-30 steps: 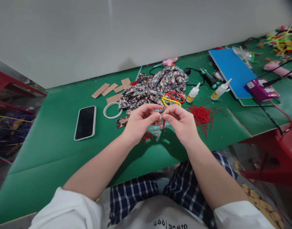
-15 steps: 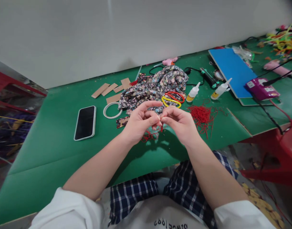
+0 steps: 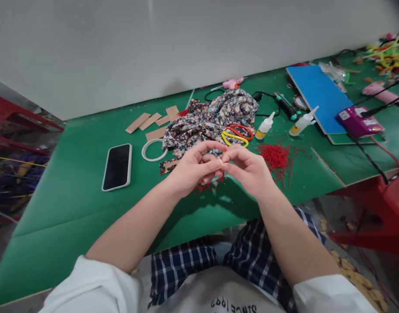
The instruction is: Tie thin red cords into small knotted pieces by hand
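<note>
My left hand (image 3: 194, 169) and my right hand (image 3: 247, 168) meet fingertip to fingertip above the green table. Both are closed in a pinch, thumbs against the fingers, around something small and mostly hidden. A bit of red shows just below the fingertips; whether it hangs from them or lies beneath, I cannot tell. Under the hands lie loose red cords (image 3: 204, 188). Just beyond them, scissors (image 3: 235, 136) with one red and one yellow handle rest on a crumpled floral cloth (image 3: 219, 111). A pile of cut red cords (image 3: 276, 158) is to the right of my right hand.
A phone (image 3: 117, 167) and a ring of white tape (image 3: 148, 155) lie to the left, with cardboard pieces (image 3: 138, 122) behind. Two glue bottles (image 3: 264, 127) stand or lean at the right, near a blue board (image 3: 318, 98) and a purple device (image 3: 359, 121).
The left index finger has bent down and moved right, closing towards the right hand. The fingertips of both hands sit nearer together. Objects on the table have not moved.
</note>
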The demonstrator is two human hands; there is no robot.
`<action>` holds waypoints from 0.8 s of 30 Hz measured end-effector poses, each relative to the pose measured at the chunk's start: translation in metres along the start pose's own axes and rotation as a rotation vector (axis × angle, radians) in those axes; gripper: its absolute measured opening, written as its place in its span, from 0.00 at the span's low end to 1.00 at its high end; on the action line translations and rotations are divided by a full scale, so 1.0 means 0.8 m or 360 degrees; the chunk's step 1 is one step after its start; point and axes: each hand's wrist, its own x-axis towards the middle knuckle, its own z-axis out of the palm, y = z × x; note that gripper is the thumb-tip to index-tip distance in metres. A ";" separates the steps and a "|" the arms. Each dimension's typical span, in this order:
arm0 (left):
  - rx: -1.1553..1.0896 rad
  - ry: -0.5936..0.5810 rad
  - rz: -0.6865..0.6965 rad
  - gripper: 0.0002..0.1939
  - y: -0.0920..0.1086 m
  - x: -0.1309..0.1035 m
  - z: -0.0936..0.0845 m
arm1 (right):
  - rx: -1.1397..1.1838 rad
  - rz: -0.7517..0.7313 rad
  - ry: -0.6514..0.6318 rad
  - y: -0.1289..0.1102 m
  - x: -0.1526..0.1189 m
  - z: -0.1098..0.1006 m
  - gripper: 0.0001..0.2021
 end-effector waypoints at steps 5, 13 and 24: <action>-0.0061 0.0053 -0.0017 0.16 0.002 -0.002 0.004 | 0.0076 0.0047 0.0022 -0.001 -0.001 0.003 0.05; 0.0306 0.0348 0.0254 0.13 0.000 -0.003 0.013 | 0.0082 0.0103 0.0199 -0.005 0.001 0.001 0.06; 0.0216 0.0274 0.0177 0.10 0.000 -0.004 0.014 | 0.0156 0.0069 0.0169 -0.004 0.000 0.001 0.04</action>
